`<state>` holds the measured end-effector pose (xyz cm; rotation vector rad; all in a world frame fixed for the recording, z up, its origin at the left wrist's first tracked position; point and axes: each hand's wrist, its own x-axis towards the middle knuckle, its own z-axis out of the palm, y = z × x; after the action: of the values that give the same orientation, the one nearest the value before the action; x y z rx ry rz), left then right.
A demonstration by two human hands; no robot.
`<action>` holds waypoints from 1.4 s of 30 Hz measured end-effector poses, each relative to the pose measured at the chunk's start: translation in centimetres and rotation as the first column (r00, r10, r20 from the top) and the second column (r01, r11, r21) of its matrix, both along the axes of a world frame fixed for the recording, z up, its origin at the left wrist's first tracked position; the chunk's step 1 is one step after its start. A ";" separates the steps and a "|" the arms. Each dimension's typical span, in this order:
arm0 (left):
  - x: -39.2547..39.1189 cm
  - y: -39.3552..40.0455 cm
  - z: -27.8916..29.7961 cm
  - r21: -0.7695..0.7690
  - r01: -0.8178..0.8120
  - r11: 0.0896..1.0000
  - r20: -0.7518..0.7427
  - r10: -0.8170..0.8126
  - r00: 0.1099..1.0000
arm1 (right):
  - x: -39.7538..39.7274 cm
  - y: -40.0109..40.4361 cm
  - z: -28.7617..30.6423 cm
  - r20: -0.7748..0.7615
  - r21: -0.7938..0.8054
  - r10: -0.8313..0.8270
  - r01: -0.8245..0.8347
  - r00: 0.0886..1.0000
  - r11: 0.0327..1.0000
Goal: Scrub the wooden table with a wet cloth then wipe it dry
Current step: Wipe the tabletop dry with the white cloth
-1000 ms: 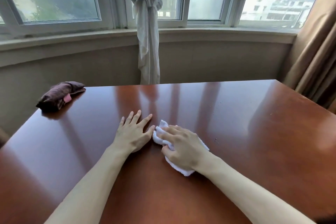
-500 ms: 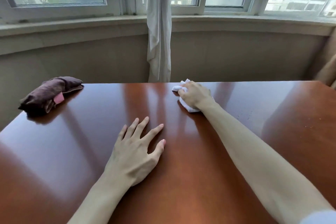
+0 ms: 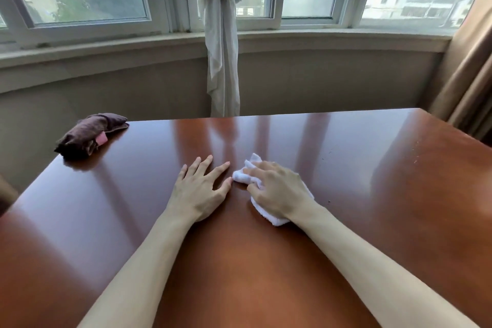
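My left hand [image 3: 198, 192] lies flat, fingers spread, on the glossy wooden table [image 3: 359, 181]; my right hand [image 3: 279, 189] clutches a crumpled white cloth [image 3: 269, 214] mid-table, far from every edge.

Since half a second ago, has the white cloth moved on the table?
Yes. The white cloth under the right hand has come back from the table's far edge toward the person, now beside the left hand.

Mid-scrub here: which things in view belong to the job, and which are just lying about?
In use: white cloth under right hand; wooden table; left hand flat on it.
Lying about: dark rolled cloth at far-left corner; knotted curtain.
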<state>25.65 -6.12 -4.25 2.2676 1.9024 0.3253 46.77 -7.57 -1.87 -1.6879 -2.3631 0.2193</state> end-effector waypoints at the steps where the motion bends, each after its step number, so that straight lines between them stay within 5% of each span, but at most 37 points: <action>1: 0.0 -0.1 0.1 -0.002 0.001 1.000 0.000 -0.001 1.000 | 0.1 -1.8 0.0 -0.002 0.006 0.026 -0.026 1.000 1.000; 6: 0.0 0.0 -0.1 -0.006 -0.002 1.000 -0.015 0.002 1.000 | 1.2 -1.4 0.2 -0.070 -0.056 0.023 -0.027 0.997 0.998; 16: -0.3 0.5 -0.8 0.032 -0.015 0.999 -0.008 0.015 1.000 | 2.4 19.7 0.2 0.020 -0.041 -0.150 0.151 0.988 0.988; 20: -0.4 0.5 -0.6 0.035 -0.021 0.999 -0.005 0.022 1.000 | 2.1 22.4 0.3 0.024 -0.035 -0.198 0.199 0.980 0.979; 30: 0.8 -0.3 1.4 -0.081 0.008 0.997 -0.142 -0.020 0.990 | -0.6 -1.0 -0.1 0.004 -0.024 -0.050 0.050 0.999 0.998; 35: 1.3 -5.8 2.8 -0.052 0.058 0.997 -0.058 -0.061 0.996 | 0.4 -14.4 0.2 -0.043 0.005 0.288 -0.288 0.957 0.958; 42: -3.0 -17.2 2.6 -0.088 -0.010 0.996 -0.053 0.005 0.999 | -2.4 -10.4 1.3 -0.083 0.023 -0.173 0.175 0.981 0.984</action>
<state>22.61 -23.33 -1.62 2.2340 1.9109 0.1794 44.38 -18.00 -0.59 -1.8229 -2.1364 0.2162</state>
